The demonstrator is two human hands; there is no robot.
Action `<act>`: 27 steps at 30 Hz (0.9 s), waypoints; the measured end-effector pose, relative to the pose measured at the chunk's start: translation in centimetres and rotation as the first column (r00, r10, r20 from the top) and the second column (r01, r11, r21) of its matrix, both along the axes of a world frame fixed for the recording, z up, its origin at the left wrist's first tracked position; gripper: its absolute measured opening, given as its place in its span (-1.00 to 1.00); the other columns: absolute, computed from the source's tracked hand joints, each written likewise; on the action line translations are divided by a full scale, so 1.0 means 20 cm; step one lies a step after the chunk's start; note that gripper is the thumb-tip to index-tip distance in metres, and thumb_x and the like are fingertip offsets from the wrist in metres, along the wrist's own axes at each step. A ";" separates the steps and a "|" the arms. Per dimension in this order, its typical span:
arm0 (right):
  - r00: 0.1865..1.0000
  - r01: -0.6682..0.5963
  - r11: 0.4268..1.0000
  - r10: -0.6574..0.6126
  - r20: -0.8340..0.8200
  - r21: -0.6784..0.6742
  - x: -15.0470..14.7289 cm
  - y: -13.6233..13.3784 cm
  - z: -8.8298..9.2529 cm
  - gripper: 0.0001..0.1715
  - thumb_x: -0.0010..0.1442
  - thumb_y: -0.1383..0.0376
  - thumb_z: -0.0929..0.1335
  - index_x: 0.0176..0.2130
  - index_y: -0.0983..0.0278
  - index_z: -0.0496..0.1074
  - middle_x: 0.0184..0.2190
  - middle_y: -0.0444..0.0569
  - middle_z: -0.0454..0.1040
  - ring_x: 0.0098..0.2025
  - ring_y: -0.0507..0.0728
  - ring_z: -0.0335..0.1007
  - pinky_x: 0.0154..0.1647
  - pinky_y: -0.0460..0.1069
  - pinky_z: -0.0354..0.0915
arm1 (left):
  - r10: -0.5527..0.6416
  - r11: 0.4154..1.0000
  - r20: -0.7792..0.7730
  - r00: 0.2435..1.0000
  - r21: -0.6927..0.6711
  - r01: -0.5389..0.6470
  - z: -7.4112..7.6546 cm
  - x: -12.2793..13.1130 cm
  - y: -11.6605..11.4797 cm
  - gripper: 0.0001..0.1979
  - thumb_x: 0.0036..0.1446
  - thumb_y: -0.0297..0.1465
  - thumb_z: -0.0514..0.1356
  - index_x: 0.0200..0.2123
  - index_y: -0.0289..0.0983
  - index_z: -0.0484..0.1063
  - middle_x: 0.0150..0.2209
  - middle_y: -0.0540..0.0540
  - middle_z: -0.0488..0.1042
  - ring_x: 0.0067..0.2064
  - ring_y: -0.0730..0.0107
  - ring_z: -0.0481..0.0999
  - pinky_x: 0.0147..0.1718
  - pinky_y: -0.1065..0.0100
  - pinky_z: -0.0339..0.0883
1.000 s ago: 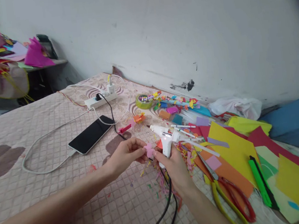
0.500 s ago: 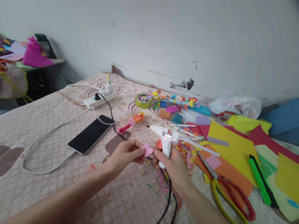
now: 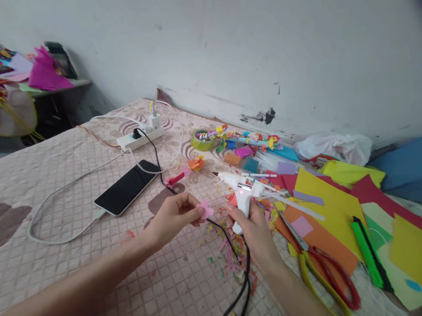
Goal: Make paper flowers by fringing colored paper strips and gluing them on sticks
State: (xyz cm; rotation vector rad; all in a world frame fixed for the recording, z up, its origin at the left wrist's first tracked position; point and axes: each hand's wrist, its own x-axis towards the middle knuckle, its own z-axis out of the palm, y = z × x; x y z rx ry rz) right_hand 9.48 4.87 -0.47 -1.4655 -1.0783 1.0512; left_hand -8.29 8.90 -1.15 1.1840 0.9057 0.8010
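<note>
A small pink paper flower (image 3: 206, 208) is pinched between the thumb and fingers of my left hand (image 3: 181, 214). My right hand (image 3: 254, 226) is wrapped round the handle of a white glue gun (image 3: 242, 195), whose small light glows. Its dark nozzle points up and to the left, apart from the flower. A white glue stick (image 3: 295, 205) juts from the gun's back, and a black cord (image 3: 232, 304) runs down from the handle. Beyond my hands lies a red strip (image 3: 175, 179) with an orange paper flower (image 3: 195, 164) by its end.
Scissors (image 3: 323, 277), a green cutter (image 3: 368, 254) and coloured paper sheets (image 3: 325, 211) lie at the right. Paper scraps (image 3: 229, 256) litter the cover below the gun. At the left are a phone (image 3: 127, 188) and a power strip (image 3: 141, 139); a tape roll (image 3: 201, 140) lies near the wall.
My right hand has moved the glue gun slightly right, widening the gap to the pink flower. My left hand stays nearly in place, still pinching the flower.
</note>
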 end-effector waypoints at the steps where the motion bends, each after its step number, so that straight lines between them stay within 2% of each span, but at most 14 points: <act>1: 1.000 0.004 1.000 -0.004 0.013 0.001 0.01 0.00 0.01 -0.75 0.06 0.16 0.37 -0.46 0.23 0.26 -0.65 -0.25 0.27 -0.61 0.01 0.18 -0.59 -0.10 0.15 | 0.003 0.999 -0.004 1.000 0.040 -0.003 0.00 0.00 0.00 -0.77 -0.01 -0.31 0.26 -0.45 -0.34 0.30 -0.51 -0.02 0.44 -0.49 0.53 0.42 -0.46 0.43 0.32; 6: 1.000 -0.014 0.999 0.015 0.025 -0.040 0.05 -0.03 0.04 -0.73 0.06 0.12 0.37 -0.44 0.24 0.27 -0.65 -0.24 0.27 -0.63 0.01 0.17 -0.62 -0.11 0.13 | 0.007 0.975 -0.040 0.999 0.223 0.002 0.01 -0.02 0.00 -0.81 0.07 -0.35 0.18 -0.25 -0.33 0.35 -0.43 -0.01 0.40 -0.45 0.52 0.40 -0.45 0.43 0.32; 11: 0.992 -0.019 0.999 0.024 0.123 -0.042 0.10 -0.07 0.03 -0.70 0.05 0.09 0.38 -0.42 0.25 0.29 -0.64 -0.22 0.30 -0.62 0.01 0.18 -0.61 -0.10 0.14 | 0.007 0.956 -0.175 0.984 0.289 0.044 0.02 -0.04 0.00 -0.82 0.09 -0.31 0.16 -0.38 -0.33 0.39 -0.45 -0.04 0.41 -0.42 0.50 0.38 -0.43 0.44 0.30; 15: 0.990 -0.059 0.997 0.064 0.125 -0.044 0.14 -0.08 0.03 -0.70 0.06 0.08 0.37 -0.45 0.25 0.28 -0.65 -0.22 0.28 -0.64 0.01 0.17 -0.62 -0.10 0.13 | 0.023 0.973 -0.122 0.992 0.231 0.006 0.01 -0.03 0.02 -0.81 0.05 -0.30 0.20 -0.42 -0.33 0.36 -0.48 -0.03 0.43 -0.45 0.50 0.40 -0.44 0.42 0.31; 19: 0.990 -0.080 0.995 0.086 0.109 -0.061 0.16 -0.09 0.02 -0.69 0.07 0.08 0.37 -0.44 0.25 0.28 -0.62 -0.19 0.30 -0.57 0.03 0.20 -0.56 -0.09 0.15 | 0.039 0.988 -0.058 0.998 0.148 -0.030 0.00 -0.03 0.04 -0.79 0.03 -0.28 0.21 -0.42 -0.32 0.31 -0.52 -0.03 0.43 -0.48 0.49 0.42 -0.46 0.41 0.32; 24: 0.988 -0.110 0.988 0.121 0.097 -0.108 0.16 -0.09 0.01 -0.68 0.09 0.07 0.36 -0.44 0.26 0.28 -0.61 -0.19 0.28 -0.57 0.02 0.17 -0.57 -0.09 0.13 | 0.120 0.976 -0.139 0.983 0.199 -0.090 -0.03 -0.06 0.08 -0.81 0.04 -0.28 0.20 -0.44 -0.30 0.33 -0.56 0.04 0.34 -0.61 0.61 0.22 -0.66 0.52 0.08; 27: 0.986 -0.118 0.989 0.127 0.109 -0.086 0.16 -0.09 0.00 -0.69 0.10 0.08 0.36 -0.42 0.26 0.29 -0.58 -0.18 0.28 -0.52 0.03 0.19 -0.50 -0.09 0.17 | 0.131 0.985 -0.105 0.986 0.128 -0.117 -0.04 -0.07 0.09 -0.80 0.01 -0.29 0.23 -0.44 -0.29 0.30 -0.58 0.06 0.31 -0.64 0.63 0.17 -0.70 0.53 0.01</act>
